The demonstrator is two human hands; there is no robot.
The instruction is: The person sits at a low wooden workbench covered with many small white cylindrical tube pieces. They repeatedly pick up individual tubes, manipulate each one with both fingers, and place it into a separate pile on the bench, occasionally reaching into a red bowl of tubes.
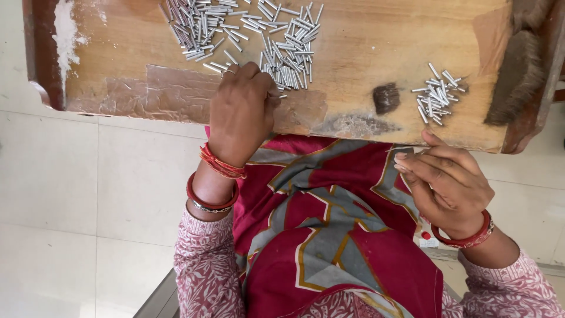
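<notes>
my left hand (241,112) fingers curled on big pin pile (247,32) | right hand (447,182) pinching thin pin (402,148) off board's near edge (365,126) | risk: loose pinch drops pin onto lap

Left hand (241,112) outstretched, right hand (447,185) seemingly pinched

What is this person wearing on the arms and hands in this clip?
Both hands are bare of gloves. The left hand has a ring on one finger, with red thread bands and a red bangle at the wrist. The right hand has one red bangle. The sleeves are pink-maroon with a small white pattern.
</notes>
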